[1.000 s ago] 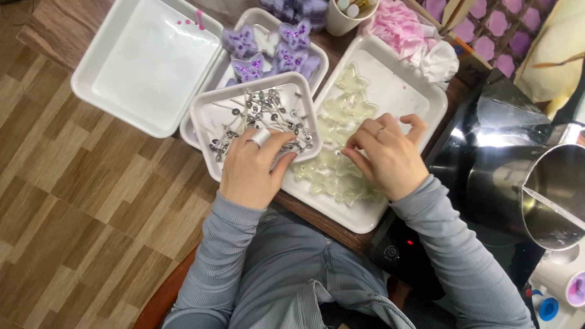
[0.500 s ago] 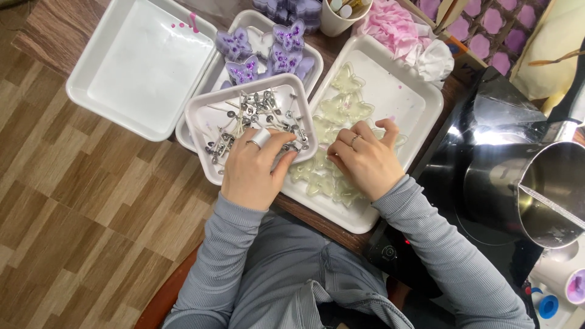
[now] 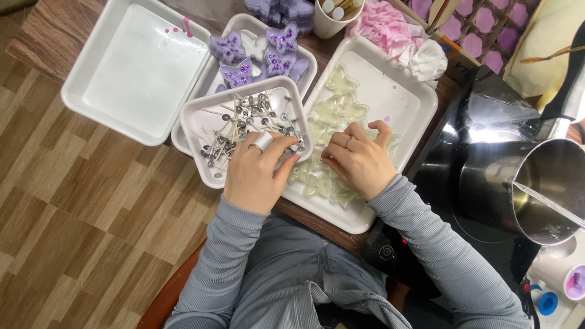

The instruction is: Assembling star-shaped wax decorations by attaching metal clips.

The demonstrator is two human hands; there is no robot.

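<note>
Looking down on a wide white tray (image 3: 125,76), glossy and bare, far left on the wooden table (image 3: 52,27). Right of it, another white tray (image 3: 399,91) with pale, translucent butterfly-shaped wax pieces (image 3: 332,109); right hand (image 3: 359,159) flat among them, fingers curled, grip not clear. Between, a smaller square dish (image 3: 201,119) of thin wicks with round metal bases (image 3: 250,119); left hand (image 3: 259,170) over its near edge, fingers bent, pinching hard to confirm. Behind, purple glittery butterfly candles (image 3: 268,55).
</note>
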